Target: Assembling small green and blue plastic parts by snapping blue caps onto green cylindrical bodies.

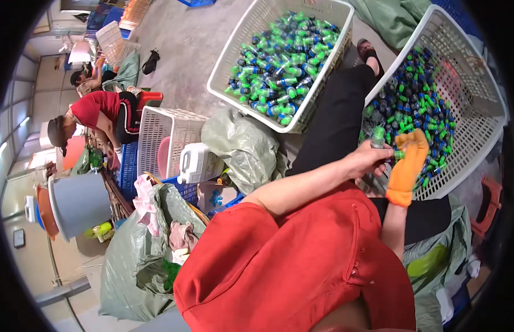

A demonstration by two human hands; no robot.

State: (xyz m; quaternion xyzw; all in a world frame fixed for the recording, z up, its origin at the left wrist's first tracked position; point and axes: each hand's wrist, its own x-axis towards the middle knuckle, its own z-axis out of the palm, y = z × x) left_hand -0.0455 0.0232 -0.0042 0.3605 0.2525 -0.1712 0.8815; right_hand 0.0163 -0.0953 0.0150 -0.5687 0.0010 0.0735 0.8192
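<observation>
My bare left hand (369,160) is closed, with a small clear green-tinted bottle (378,136) standing up at its fingertips. My right hand (410,166), in an orange glove, is curled close beside it. Between the two hands shows a small green-capped bottle (399,155), which the glove grips; part of it is hidden by the fingers. Both hands are over the near left side of a white slatted crate (461,69). Many small bottles (428,105) with green caps and blue bands lie heaped in that crate.
A second white crate (226,66), full of similar bottles, stands beyond my leg. A stuffed grey-green sack (243,146) and a white jug (200,163) are to the left. Further left, a person in red (99,110) bends over. A red stool (486,206) stands at the right.
</observation>
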